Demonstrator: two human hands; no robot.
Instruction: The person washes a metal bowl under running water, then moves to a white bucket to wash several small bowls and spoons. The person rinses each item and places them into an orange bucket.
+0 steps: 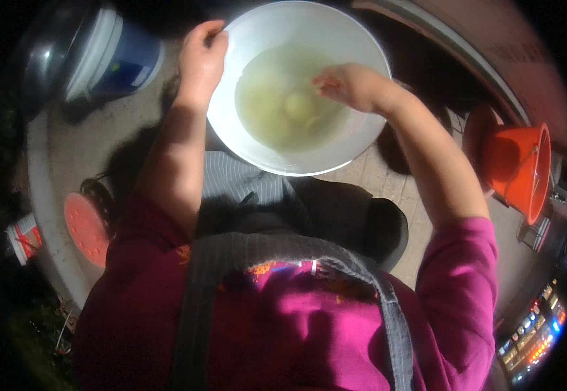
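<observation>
A wide, pale basin [288,161] holds cloudy greenish water, with several round, pale green things lying in it; one round piece [299,106] shows most plainly, its kind unclear. My left hand [205,54] is at the basin's left rim, fingers curled against the edge; the fingertips are partly hidden, so a firm grip cannot be confirmed. Over the right part of the water is my right hand [344,88], its fingers bent and blurred near the surface. Nothing can be made out between those fingers. The forearm passes over the basin's right rim.
At upper left lies a blue and white plastic bucket [127,58]. An orange bucket [513,166] is at the right. A red round stool seat [86,228] and a small red and white tub [24,238] are at the left. Lit shelves show at lower right.
</observation>
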